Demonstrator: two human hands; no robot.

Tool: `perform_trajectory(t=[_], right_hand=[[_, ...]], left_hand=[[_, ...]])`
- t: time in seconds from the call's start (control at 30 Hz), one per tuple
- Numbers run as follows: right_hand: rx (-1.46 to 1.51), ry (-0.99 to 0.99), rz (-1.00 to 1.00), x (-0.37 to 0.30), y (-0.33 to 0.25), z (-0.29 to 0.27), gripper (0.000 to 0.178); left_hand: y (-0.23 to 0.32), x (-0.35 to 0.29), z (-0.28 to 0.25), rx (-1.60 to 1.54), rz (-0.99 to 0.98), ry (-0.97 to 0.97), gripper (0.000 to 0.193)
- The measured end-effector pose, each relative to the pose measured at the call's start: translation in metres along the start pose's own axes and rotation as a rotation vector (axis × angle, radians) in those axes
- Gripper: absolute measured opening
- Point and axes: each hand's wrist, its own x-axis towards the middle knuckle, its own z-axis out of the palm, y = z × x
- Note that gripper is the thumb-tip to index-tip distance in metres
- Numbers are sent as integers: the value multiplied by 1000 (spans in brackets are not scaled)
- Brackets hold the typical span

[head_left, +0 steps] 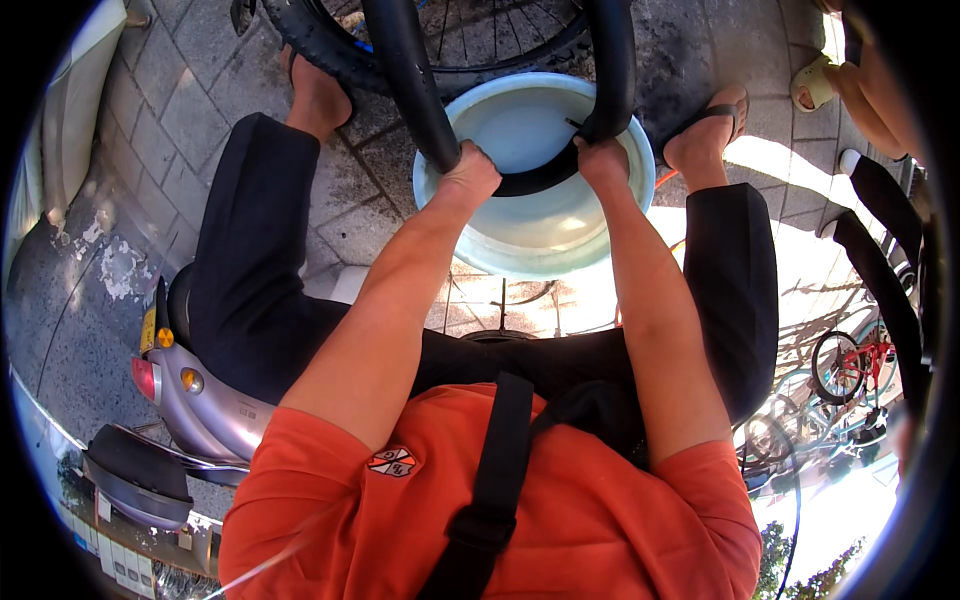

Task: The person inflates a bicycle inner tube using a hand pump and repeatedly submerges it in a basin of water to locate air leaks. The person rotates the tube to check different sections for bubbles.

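Both arms are stretched forward past the chest strap [503, 440], nearly straightened and angled toward each other at the wrists. The left arm [400, 285] is slanted inward from the strap's left side, the right arm [655, 285] from its right. The left hand [472, 175] is held ahead of the strap and slightly to its left, its fingers curled into a grip. The right hand [603, 165] is held ahead and to the strap's right, likewise clenched, its fingers partly hidden. The knees are bent and spread, the left leg [255, 270] being placed left of the strap, the right leg [732, 290] right of it.
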Motion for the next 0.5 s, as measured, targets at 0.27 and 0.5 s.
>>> perform_trajectory(t=[0.27, 0.5], right_hand=[[76, 70, 8, 3, 7, 10, 48], [31, 119, -97, 7, 15, 19, 48]], left_hand=[[-2, -2, -8, 8, 19, -55, 20], [-3, -1, -9, 13, 33, -97, 20]])
